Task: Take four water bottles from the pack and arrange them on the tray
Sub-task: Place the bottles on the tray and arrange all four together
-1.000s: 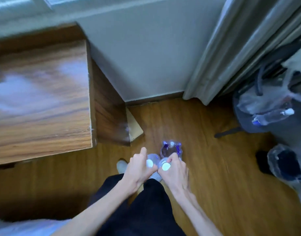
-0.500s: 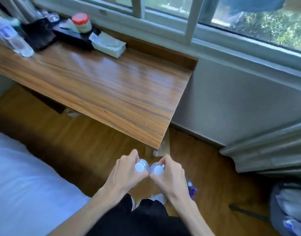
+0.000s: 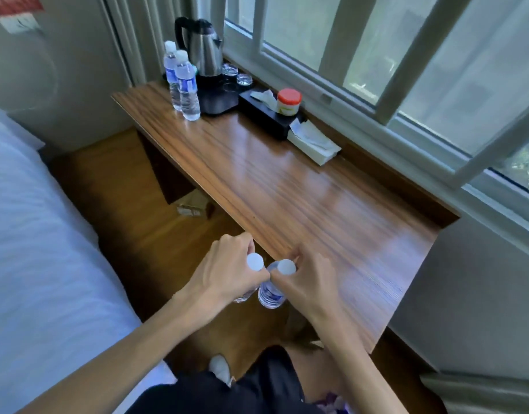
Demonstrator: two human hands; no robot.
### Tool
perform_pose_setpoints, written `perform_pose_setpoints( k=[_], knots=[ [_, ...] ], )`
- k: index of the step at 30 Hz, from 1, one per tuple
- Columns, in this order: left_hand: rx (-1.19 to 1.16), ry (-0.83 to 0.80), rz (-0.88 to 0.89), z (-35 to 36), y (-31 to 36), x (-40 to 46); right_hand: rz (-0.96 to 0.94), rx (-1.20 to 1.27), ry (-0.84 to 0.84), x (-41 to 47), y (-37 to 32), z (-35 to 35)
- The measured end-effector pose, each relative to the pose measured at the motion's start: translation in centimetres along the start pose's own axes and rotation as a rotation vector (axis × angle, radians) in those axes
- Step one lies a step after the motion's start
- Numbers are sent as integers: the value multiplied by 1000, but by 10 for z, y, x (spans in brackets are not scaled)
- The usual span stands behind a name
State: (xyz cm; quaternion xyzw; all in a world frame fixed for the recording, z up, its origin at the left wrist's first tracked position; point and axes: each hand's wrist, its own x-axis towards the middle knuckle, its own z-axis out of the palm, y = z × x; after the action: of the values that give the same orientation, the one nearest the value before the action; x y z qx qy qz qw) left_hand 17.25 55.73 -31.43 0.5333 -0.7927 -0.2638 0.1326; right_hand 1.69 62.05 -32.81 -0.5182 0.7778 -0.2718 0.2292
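Observation:
My left hand grips a clear water bottle by its neck, only its white cap and a bit of body showing. My right hand grips a second water bottle with a white cap and blue label. Both hang side by side over the floor, just off the near edge of the wooden desk. Two more water bottles stand at the desk's far left end beside a black tray that carries a kettle. The pack shows only as a purple scrap at the bottom edge.
A steel kettle and glasses sit on the tray. A black tissue box, a red-lidded jar and a white packet lie along the window side. A white bed is to the left.
Both hands lifted the two bottles from the pack on the floor up to desk height. My view swung left and up, from the floor to the desk, tray and window.

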Motion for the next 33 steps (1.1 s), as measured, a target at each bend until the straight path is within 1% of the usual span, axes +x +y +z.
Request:
perform_pose_setpoints(
  k=[4, 8, 11, 15, 19, 25, 33],
  knots=[
    [-10, 71, -47, -41, -37, 39, -74, -23, -9, 46, -49, 20],
    [-17, 144, -80, -80, -73, 78, -97, -25, -14, 97, -95, 43],
    [-11, 163, -118, -106, -99, 115, -97, -23, -12, 138, -126, 64],
    [16, 128, -105, -137, -134, 169, -95, -16, -28, 194, -162, 90],
    [16, 108, -86, -166, -170, 230, -90, 28, 12, 249, -189, 114],
    [42, 70, -67, -210, -213, 309, -46, 45, 18, 327, -242, 142],
    [63, 35, -35, -257, -256, 402, 24, 51, 100, 404, -299, 177]
  ],
)
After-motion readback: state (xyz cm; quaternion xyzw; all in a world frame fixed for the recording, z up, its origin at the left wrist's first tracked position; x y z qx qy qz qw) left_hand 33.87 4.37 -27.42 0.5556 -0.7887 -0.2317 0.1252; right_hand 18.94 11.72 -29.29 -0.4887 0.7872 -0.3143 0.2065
